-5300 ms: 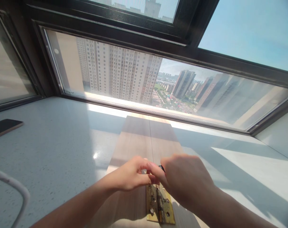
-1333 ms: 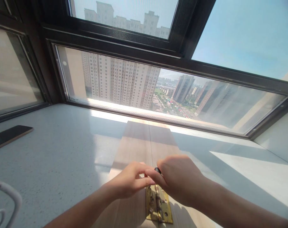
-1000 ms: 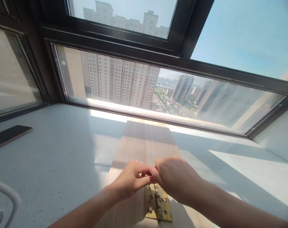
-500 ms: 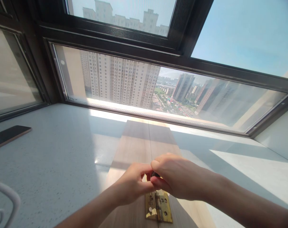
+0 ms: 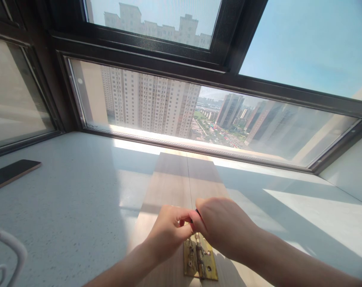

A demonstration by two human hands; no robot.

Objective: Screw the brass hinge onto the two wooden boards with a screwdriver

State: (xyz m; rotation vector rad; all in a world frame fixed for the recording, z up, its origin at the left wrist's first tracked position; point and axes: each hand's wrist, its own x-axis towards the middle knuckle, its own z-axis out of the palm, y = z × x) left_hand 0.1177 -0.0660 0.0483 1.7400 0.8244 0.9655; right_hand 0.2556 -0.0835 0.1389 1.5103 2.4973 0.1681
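At far left, a dark smartphone (image 5: 15,173) is seen lying flat on the speckled white sill (image 5: 82,179), and a looped white cord (image 5: 16,244) is cut off by the edge of view, nearer the person. Now the left hand (image 5: 168,228): its thumb and fingertips are drawn almost together, pressed up to the right hand's thumb, and whether anything is pinched there cannot be told. The brass butt hinge (image 5: 200,259) is found below those fingers and on their near side, laid across the seam between the left wooden board (image 5: 169,179) and the right wooden board (image 5: 204,175); its far end is covered by the hands, its near end is left exposed. Above that far end, a black object (image 5: 198,212), mostly hidden, is gripped by the right hand (image 5: 225,219), its fingers curled tightly in.
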